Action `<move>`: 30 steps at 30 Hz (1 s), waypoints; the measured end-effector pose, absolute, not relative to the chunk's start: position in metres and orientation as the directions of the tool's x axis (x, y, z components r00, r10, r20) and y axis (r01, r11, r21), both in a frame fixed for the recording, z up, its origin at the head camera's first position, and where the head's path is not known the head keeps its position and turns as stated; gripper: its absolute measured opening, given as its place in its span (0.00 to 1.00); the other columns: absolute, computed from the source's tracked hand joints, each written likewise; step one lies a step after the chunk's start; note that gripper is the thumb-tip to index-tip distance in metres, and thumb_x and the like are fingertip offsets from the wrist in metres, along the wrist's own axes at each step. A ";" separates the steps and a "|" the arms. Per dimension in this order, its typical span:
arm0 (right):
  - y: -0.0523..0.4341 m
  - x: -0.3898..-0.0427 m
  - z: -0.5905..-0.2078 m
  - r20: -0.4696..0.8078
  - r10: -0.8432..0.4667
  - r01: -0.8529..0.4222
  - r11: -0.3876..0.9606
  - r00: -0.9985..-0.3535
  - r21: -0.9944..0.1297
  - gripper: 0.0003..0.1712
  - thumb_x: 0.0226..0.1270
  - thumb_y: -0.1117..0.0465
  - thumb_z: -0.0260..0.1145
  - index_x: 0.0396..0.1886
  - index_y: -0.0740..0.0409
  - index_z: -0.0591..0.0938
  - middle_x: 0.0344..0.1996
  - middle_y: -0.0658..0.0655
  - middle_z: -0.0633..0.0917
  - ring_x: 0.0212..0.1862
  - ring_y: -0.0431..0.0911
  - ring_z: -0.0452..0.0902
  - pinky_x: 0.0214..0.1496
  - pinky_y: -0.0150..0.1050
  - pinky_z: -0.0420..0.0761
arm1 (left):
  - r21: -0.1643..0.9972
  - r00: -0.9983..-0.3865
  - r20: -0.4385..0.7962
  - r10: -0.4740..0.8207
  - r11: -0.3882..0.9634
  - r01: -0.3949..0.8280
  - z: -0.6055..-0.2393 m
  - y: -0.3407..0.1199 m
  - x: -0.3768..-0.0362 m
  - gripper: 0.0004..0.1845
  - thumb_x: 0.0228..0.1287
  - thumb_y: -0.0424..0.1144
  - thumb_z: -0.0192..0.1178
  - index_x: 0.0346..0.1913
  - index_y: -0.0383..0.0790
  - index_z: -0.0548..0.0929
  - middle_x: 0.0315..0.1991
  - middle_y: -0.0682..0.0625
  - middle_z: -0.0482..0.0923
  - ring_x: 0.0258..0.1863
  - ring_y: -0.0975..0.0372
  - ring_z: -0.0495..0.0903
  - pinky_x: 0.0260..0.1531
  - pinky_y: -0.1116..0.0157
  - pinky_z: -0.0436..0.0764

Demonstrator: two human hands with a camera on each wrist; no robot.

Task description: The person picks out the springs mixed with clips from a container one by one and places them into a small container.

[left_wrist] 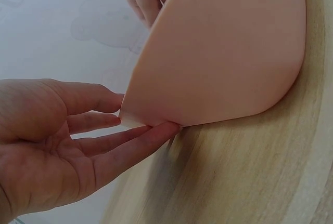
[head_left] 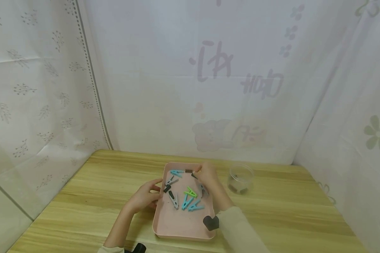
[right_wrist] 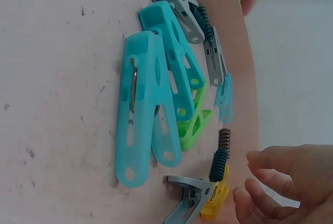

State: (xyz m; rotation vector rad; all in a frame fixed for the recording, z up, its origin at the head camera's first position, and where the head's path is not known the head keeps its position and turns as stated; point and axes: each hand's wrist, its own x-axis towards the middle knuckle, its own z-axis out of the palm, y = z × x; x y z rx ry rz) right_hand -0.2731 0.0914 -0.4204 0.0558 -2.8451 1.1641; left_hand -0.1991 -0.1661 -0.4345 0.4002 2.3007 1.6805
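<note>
A pink tray (head_left: 183, 222) lies on the wooden table (head_left: 82, 196) and holds several clothes pegs: two teal ones (head_left: 190, 204) side by side, a green one (head_left: 190, 192), grey ones (head_left: 174, 199) and another teal one (head_left: 176, 172) at the far end. My left hand (head_left: 152, 191) rests with straight fingers against the tray's left wall (left_wrist: 223, 52). My right hand (head_left: 200, 173) hovers over the tray's far end with loosely curled fingers (right_wrist: 270, 182). Close to them lie a yellow peg (right_wrist: 216, 202) and a black spring (right_wrist: 218, 159). The teal pegs (right_wrist: 145, 109) fill the right wrist view.
A clear plastic cup (head_left: 240, 179) with something dark inside stands right of the tray. White printed curtains (head_left: 190, 77) close off the table at the back and on both sides. Bare wood lies left and right of the tray.
</note>
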 end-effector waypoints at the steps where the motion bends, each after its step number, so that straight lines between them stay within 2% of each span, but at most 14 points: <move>1: 0.091 -0.274 -0.421 0.074 -0.009 -0.058 0.715 -0.997 -0.696 0.05 0.67 0.69 0.73 0.33 0.69 0.88 0.45 0.67 0.88 0.45 0.56 0.84 0.37 0.39 0.87 | 0.955 -0.927 -0.049 0.373 0.290 0.066 -0.435 -0.166 -0.199 0.36 0.72 0.25 0.57 0.78 0.18 0.57 0.59 0.20 0.74 0.45 0.45 0.87 0.37 0.50 0.91; 5: 0.089 -0.277 -0.424 0.080 -0.008 -0.060 0.726 -0.997 -0.685 0.03 0.64 0.71 0.74 0.32 0.69 0.88 0.43 0.66 0.89 0.47 0.58 0.85 0.42 0.43 0.89 | 0.957 -0.924 -0.049 0.378 0.284 0.065 -0.433 -0.166 -0.199 0.36 0.72 0.26 0.57 0.78 0.19 0.57 0.60 0.20 0.73 0.45 0.45 0.87 0.37 0.50 0.91; 8: 0.087 -0.279 -0.426 0.058 0.013 -0.030 0.730 -0.998 -0.682 0.05 0.63 0.72 0.74 0.28 0.66 0.86 0.37 0.62 0.87 0.41 0.54 0.83 0.39 0.41 0.87 | 0.956 -0.925 -0.051 0.377 0.285 0.063 -0.433 -0.166 -0.198 0.36 0.72 0.26 0.57 0.78 0.19 0.58 0.60 0.21 0.73 0.45 0.46 0.87 0.37 0.51 0.91; 12: 0.086 -0.278 -0.428 0.040 0.020 -0.013 0.741 -0.999 -0.671 0.19 0.62 0.75 0.71 0.16 0.59 0.76 0.22 0.54 0.77 0.25 0.44 0.72 0.24 0.31 0.73 | 0.957 -0.925 -0.054 0.376 0.283 0.060 -0.433 -0.167 -0.198 0.35 0.72 0.26 0.58 0.78 0.20 0.59 0.60 0.21 0.74 0.45 0.46 0.87 0.37 0.52 0.91; 16: 0.085 -0.275 -0.427 0.034 -0.012 -0.030 0.765 -0.999 -0.643 0.31 0.61 0.78 0.65 0.07 0.52 0.63 0.09 0.47 0.62 0.14 0.39 0.56 0.14 0.29 0.57 | 0.960 -0.920 -0.045 0.389 0.270 0.067 -0.434 -0.167 -0.199 0.35 0.71 0.25 0.57 0.78 0.19 0.58 0.59 0.21 0.74 0.43 0.47 0.87 0.37 0.51 0.91; 18: 0.084 -0.274 -0.426 0.023 -0.019 -0.029 0.770 -1.000 -0.637 0.32 0.60 0.79 0.63 0.06 0.51 0.61 0.08 0.45 0.58 0.13 0.38 0.52 0.13 0.29 0.54 | 0.962 -0.918 -0.042 0.395 0.265 0.070 -0.434 -0.167 -0.200 0.35 0.72 0.25 0.57 0.78 0.19 0.58 0.59 0.20 0.73 0.43 0.47 0.87 0.37 0.51 0.91; 25: 0.082 -0.274 -0.430 0.060 -0.029 -0.060 0.784 -0.998 -0.618 0.31 0.59 0.80 0.64 0.08 0.52 0.61 0.11 0.46 0.61 0.16 0.38 0.54 0.16 0.28 0.56 | 0.961 -0.917 -0.040 0.398 0.265 0.073 -0.434 -0.168 -0.199 0.35 0.73 0.26 0.57 0.78 0.19 0.57 0.60 0.20 0.73 0.44 0.45 0.87 0.36 0.51 0.91; 30: 0.081 -0.276 -0.436 0.071 -0.040 -0.075 0.798 -0.997 -0.597 0.31 0.59 0.79 0.64 0.08 0.51 0.60 0.09 0.46 0.58 0.15 0.38 0.53 0.16 0.29 0.56 | 0.963 -0.915 -0.039 0.401 0.261 0.074 -0.436 -0.168 -0.199 0.36 0.73 0.26 0.57 0.78 0.18 0.57 0.60 0.19 0.73 0.45 0.44 0.87 0.36 0.51 0.91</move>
